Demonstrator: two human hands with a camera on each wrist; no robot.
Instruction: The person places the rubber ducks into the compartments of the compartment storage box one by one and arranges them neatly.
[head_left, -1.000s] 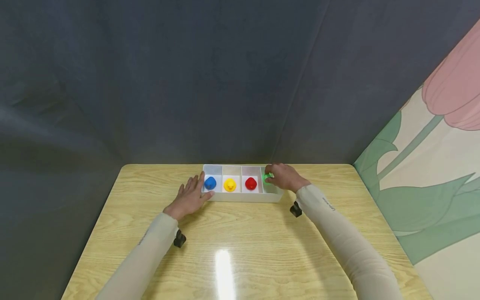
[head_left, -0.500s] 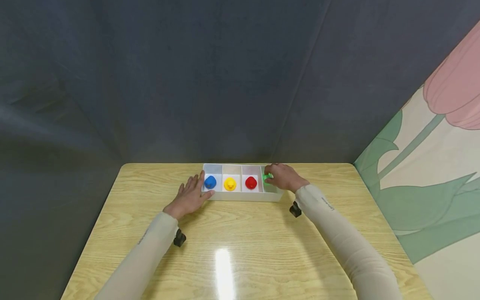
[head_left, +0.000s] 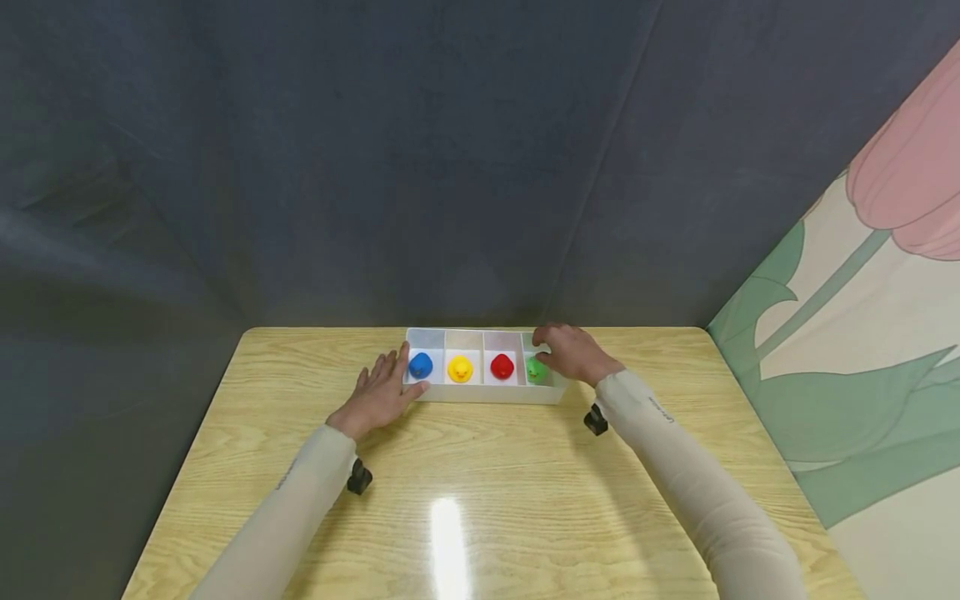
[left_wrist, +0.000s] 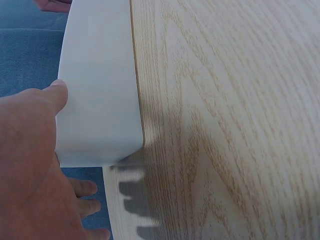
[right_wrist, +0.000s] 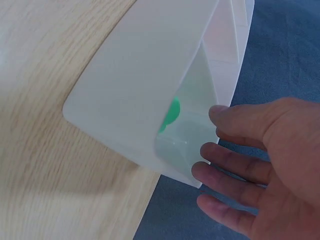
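A white tray (head_left: 487, 395) with a row of compartments stands at the table's far edge. From left to right sit a blue rubber duck (head_left: 421, 365), a yellow rubber duck (head_left: 460, 369), a red rubber duck (head_left: 502, 367) and a green rubber duck (head_left: 536, 372), one per compartment. My left hand (head_left: 375, 402) rests at the tray's left end, fingers extended, thumb on the front rim. Above the rightmost compartment is my right hand (head_left: 574, 353), its fingers parted and holding nothing. The right wrist view shows the green duck mostly hidden behind the tray wall.
The wooden table (head_left: 510, 483) carries the tray, with a bright light reflection in its front half. A dark cloth wall (head_left: 450, 167) rises right behind the far edge. On the right is a panel with a painted tulip (head_left: 907, 167).
My right hand has let go of the green duck, spread its fingers and drawn slightly up and right. The green duck now sits in its compartment. My left hand has kept its place.
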